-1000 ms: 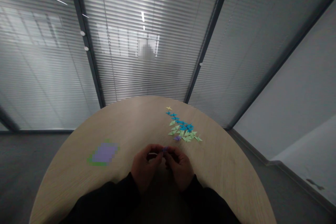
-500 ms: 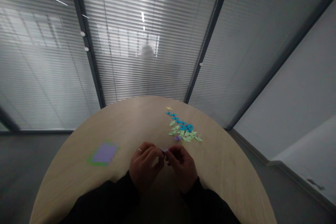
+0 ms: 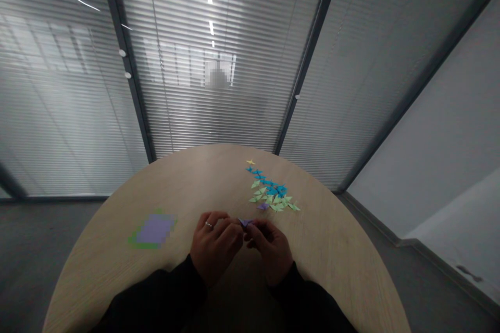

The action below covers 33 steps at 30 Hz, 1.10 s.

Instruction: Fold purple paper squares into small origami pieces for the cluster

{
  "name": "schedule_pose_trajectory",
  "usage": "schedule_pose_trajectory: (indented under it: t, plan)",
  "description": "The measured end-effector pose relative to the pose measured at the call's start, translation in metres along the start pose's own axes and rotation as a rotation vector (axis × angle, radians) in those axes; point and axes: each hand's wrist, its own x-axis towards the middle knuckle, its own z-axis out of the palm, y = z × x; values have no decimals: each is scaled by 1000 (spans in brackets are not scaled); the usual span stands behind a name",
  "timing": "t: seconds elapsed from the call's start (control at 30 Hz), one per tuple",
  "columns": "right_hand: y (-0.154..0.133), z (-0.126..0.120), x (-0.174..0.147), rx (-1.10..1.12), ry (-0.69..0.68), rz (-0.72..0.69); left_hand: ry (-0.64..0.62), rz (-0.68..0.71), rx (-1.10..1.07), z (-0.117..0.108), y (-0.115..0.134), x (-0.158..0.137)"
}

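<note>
Between my fingertips, near the middle of the table, is a small folded purple paper point(image 3: 245, 222), partly hidden by the fingers. My left hand point(image 3: 216, 244), with a ring on one finger, is closed and pinches its left side. From the other side my right hand point(image 3: 269, 244) grips it, thumb and fingers pressed together. Just beyond my right hand lies a folded purple paper piece point(image 3: 263, 206). It sits beside several pale green paper pieces point(image 3: 277, 203) and blue pointed paper pieces point(image 3: 275, 189). A yellow one point(image 3: 250, 162) lies at the far end of this row.
On the left of the round wooden table point(image 3: 207, 177) lies a purple sheet stack point(image 3: 154, 230) with green at its edges, blurred by pixelation. Glass panels with blinds point(image 3: 219, 114) stand behind the table. A pale wall point(image 3: 441, 156) rises at the right.
More of the purple paper shows above my fingertips now. My left fingers have curled in, closing the gap that showed beneath them. The pieces on the table stay put.
</note>
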Motion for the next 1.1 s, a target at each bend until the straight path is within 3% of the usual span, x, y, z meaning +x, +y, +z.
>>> schedule_pose_trajectory:
  t: [0.1, 0.2, 0.27, 0.43, 0.87, 1.1]
  plan:
    - [1, -3, 2, 12, 37, 17, -75, -287, -234, 7, -4, -4]
    - [-1, -6, 4, -17, 38, 7, -158, -736, -606, 12, -8, -6]
    - [-3, -6, 5, -34, 12, -5, -213, -898, -837, 13, -10, -7]
    - [-7, -5, 4, -68, -65, -21, -268, -965, -1069, 14, -12, -6]
    - [-9, -3, -1, -239, -120, -85, -287, -1030, -1172, 11, -11, -4]
    - [-10, -8, 1, -296, -145, -129, -311, -1285, -1459, 15, -8, -12]
